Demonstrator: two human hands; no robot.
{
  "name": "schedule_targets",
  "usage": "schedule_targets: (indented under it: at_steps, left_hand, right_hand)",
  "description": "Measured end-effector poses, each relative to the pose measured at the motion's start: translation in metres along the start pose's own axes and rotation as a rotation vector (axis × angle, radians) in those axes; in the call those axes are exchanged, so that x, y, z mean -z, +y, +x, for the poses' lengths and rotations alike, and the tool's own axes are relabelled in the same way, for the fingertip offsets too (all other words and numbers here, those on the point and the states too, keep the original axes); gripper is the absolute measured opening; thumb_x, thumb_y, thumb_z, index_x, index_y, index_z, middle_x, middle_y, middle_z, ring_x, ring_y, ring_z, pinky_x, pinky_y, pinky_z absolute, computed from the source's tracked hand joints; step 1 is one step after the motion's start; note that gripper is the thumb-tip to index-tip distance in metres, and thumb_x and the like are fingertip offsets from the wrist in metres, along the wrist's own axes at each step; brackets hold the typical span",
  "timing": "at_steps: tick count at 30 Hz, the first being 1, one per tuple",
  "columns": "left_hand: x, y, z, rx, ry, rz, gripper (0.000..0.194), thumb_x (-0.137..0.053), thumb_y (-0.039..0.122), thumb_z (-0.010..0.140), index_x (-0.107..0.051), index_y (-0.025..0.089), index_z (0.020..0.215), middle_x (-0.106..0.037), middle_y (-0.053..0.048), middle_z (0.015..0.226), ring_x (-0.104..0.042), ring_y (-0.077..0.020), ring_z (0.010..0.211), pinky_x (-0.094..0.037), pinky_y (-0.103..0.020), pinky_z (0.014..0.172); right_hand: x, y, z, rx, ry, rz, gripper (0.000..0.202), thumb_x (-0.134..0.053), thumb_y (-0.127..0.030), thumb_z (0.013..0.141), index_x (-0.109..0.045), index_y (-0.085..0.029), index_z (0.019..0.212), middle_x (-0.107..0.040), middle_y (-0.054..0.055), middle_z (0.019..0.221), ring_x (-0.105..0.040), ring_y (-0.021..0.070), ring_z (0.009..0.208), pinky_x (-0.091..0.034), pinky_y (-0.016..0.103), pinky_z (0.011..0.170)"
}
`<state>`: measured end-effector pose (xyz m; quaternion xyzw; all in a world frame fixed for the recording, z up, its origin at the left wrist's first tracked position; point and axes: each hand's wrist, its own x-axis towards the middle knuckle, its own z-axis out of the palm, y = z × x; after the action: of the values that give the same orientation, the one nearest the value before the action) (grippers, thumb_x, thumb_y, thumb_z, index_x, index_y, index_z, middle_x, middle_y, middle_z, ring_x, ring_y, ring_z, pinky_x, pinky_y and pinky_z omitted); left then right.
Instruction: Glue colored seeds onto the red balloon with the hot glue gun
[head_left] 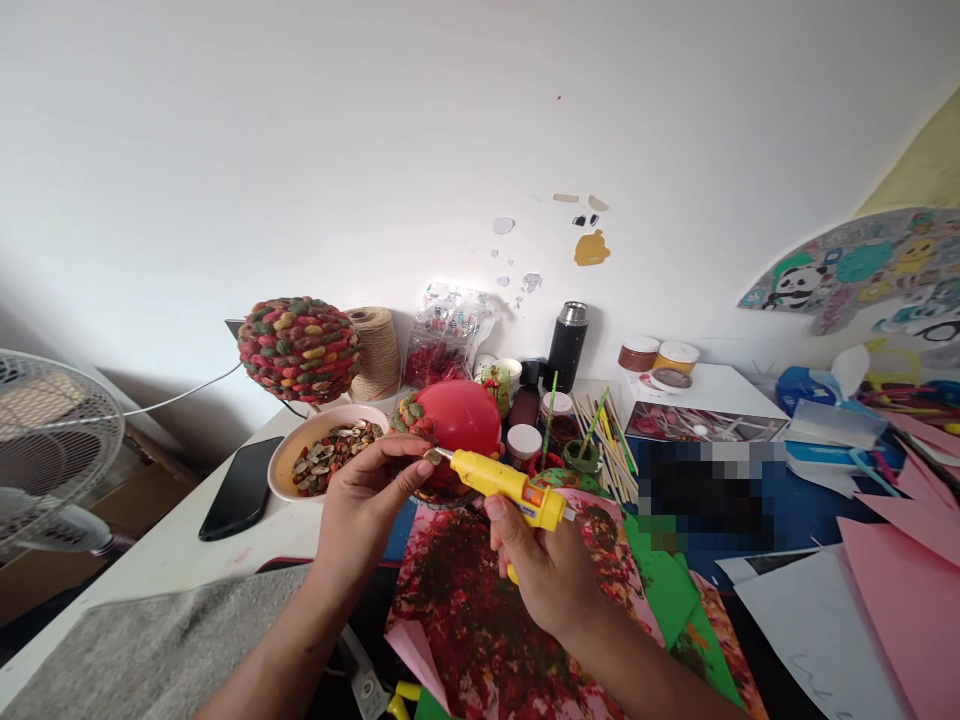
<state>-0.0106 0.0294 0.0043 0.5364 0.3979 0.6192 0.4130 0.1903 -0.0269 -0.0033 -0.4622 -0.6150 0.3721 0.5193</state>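
Observation:
My right hand [551,565] grips a yellow hot glue gun [501,480], its nozzle pointing left. Between the thumb and fingers of my left hand [373,490] is a small pistachio shell [433,456], right at the nozzle tip. Just behind stands a red balloon [466,415], its left side partly covered with painted shells; its lower part is hidden by the glue gun and my hands. A pale bowl [281,478] of loose shells sits left of my left hand. Farther left is a ball [300,348] covered in red, green and yellow shells.
Paint-smeared paper [480,610] lies under my hands. A black phone [241,488], twine spool [375,350], black thermos [568,348], paint jars [523,443] and wooden sticks [616,460] stand around. A fan [52,450] is at left, scissors [364,680] in front, coloured paper [900,600] at right.

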Motion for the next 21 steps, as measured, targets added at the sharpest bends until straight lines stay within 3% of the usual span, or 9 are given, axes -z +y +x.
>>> schedule_targets:
  at_steps: [21]
  left_hand:
    - [0.0014, -0.0023, -0.0016, 0.020, 0.016, -0.014, 0.030, -0.101, 0.045, 0.075, -0.089, 0.022, 0.091, -0.086, -0.008, 0.098, -0.079, -0.0208, 0.088, -0.067, -0.026, 0.080]
  right_hand:
    - [-0.0004, 0.0036, 0.0013, -0.006, -0.002, -0.005, 0.070, -0.047, -0.083, 0.104, -0.055, -0.025, 0.066, -0.052, -0.001, 0.051, -0.054, 0.0163, 0.045, -0.041, 0.029, 0.047]
